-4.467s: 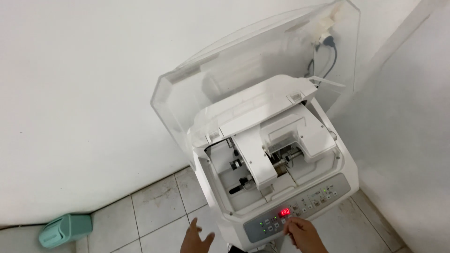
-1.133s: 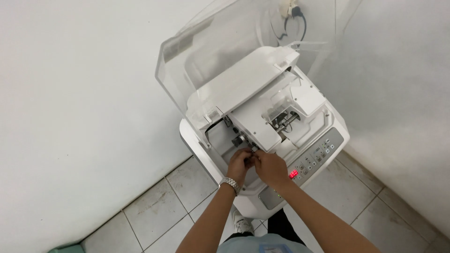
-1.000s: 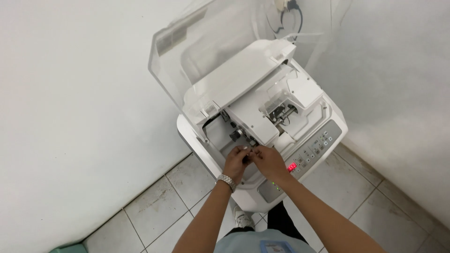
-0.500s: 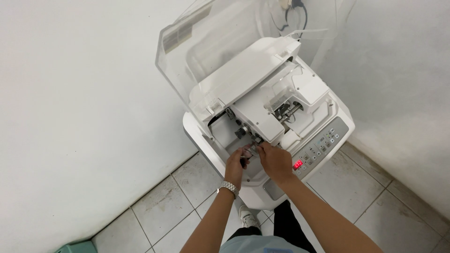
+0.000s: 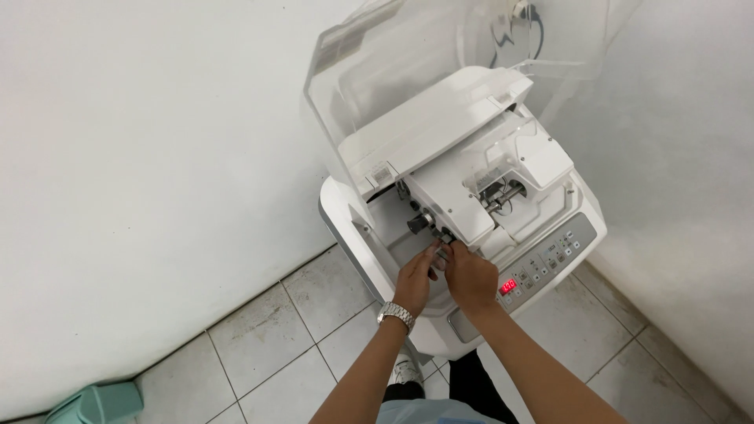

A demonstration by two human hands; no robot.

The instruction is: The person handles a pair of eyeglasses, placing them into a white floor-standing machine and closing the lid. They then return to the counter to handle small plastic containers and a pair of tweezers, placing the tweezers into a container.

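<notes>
Now both hands meet at the white machine [image 5: 471, 204]: left hand [image 5: 414, 280] and right hand [image 5: 469, 276] pinch a small part [image 5: 441, 250] by the dark knob [image 5: 416, 225], clear lid [image 5: 408, 55] raised for access.

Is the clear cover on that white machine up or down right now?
Up. The clear cover stands raised against the wall behind the white machine, leaving the inside exposed where both hands work.

Both hands [image 5: 444, 276] at white machine [image 5: 471, 204]
</notes>
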